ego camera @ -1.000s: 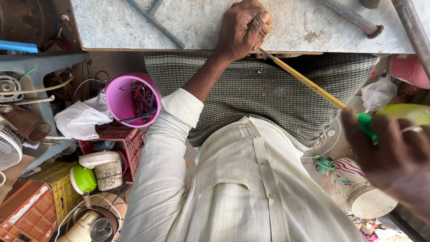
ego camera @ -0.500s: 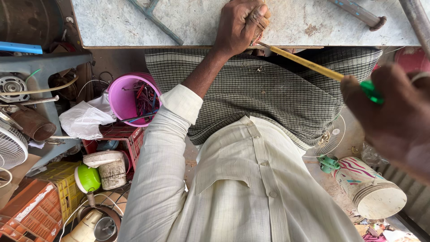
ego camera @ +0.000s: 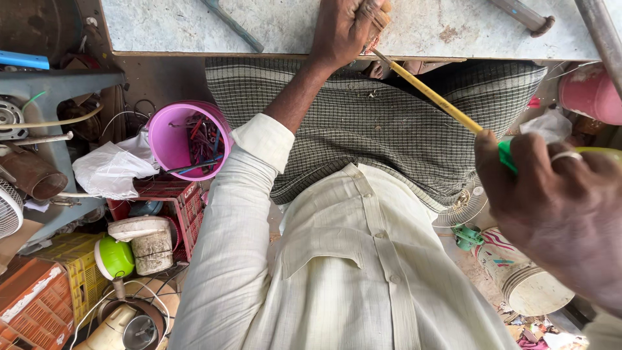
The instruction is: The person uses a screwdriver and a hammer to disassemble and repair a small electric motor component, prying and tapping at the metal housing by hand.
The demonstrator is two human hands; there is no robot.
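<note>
The tabletop (ego camera: 291, 26) at 12 o'clock looks like matt grey metal, scratched and stained. The tool (ego camera: 427, 94) at 1 o'clock has a smooth yellow shaft and a glossy green plastic part. The shirt (ego camera: 350, 272) at 6 o'clock is soft pale cloth. The pink bucket (ego camera: 170, 146) at 9 o'clock is smooth plastic, and the white bag (ego camera: 107, 170) beside it is thin, crumpled plastic.

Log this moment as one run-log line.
left hand: grips small part at table edge | right hand: holds screwdriver, tip at part
</note>
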